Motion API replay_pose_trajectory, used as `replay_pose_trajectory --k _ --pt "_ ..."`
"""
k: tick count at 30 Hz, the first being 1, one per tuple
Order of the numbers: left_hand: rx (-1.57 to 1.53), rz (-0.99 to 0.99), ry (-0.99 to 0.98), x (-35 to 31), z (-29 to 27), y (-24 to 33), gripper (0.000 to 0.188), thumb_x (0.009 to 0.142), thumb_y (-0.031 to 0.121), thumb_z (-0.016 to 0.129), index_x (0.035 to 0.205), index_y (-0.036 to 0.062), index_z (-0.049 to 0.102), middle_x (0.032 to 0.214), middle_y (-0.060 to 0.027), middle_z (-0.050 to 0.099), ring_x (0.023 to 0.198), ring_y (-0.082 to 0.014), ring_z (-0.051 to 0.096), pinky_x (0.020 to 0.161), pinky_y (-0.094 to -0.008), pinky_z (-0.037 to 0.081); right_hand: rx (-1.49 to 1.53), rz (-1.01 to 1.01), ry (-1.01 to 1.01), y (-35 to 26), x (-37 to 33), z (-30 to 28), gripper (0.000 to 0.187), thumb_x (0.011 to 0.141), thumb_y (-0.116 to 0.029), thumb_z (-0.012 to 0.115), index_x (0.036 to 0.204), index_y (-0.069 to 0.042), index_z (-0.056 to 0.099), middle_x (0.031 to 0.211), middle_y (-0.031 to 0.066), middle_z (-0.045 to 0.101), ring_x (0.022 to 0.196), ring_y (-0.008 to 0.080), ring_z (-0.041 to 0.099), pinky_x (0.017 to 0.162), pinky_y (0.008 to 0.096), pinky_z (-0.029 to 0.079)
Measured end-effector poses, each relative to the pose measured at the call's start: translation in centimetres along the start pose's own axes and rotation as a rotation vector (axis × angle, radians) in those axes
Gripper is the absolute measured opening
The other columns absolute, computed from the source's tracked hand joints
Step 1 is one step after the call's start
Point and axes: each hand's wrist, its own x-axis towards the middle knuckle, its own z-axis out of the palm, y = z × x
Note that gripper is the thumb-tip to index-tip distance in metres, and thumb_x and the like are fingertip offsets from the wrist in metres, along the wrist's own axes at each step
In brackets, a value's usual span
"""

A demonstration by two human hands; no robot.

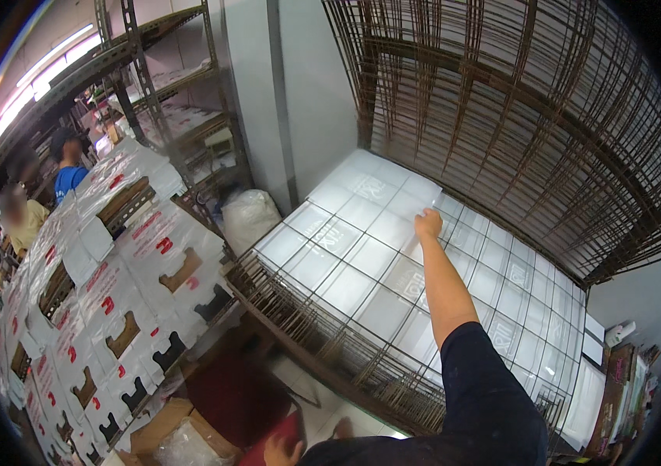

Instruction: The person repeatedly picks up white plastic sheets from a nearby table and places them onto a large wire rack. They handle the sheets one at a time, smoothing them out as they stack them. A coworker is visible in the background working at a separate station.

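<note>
- Left hand (282,450): 6 o'clock, at the lower edge; fingers loosely bent and apart; anything held, cannot tell.
- Red object (280,435): just beside that hand; kind unclear.
- Tiled floor (307,380): 6 o'clock; a narrow strip of room before the rack.
- Right hand (428,223): 3 o'clock, arm nearly straight, dark sleeve (486,380) below; fingers curled in, knuckles up; whether they pinch sheet or wire, cannot tell.
- Wire rack (330,342): 4 o'clock, near edge facing 7.
- White sheets (358,291): 4 o'clock, flat at the rack's wire grid, some bearing pale prints; right hand among them.
- Raised wire racks (501,101): 2 o'clock, tilted up beyond the sheets, bounding the far side.
- Wall (319,93): 12 o'clock, closing the far corner.
</note>
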Motion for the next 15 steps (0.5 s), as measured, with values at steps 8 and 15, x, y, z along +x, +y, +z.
replay_pose_trajectory --k 8,15 --pt "-0.021 0.0 -0.019 -0.1 -0.8 1.1 0.055 0.08 0.042 0.059 0.11 -0.0032 0.056 0.125 -0.0219 0.045 0.114 -0.0379 0.043 0.096 -0.0431 0.035 0.018 0.051 -0.078 -0.4 0.1 -0.1 0.033 0.067 -0.016 0.065 0.098 -0.004 0.066 0.099 0.0169 0.064 0.097 0.0311 0.059 0.086 0.0371 0.046" --pt "0.031 0.045 -0.014 -0.4 1.2 -1.4 0.057 0.078 0.045 0.061 0.111 -0.0002 0.055 0.124 -0.0195 0.044 0.114 -0.0364 0.043 0.095 -0.0428 0.036 -0.043 -0.04 -0.012 -2.0 -1.7 -3.0 0.046 0.067 -0.019 0.067 0.109 -0.001 0.058 0.108 0.0192 0.055 0.104 0.0317 0.053 0.089 0.0389 0.043"
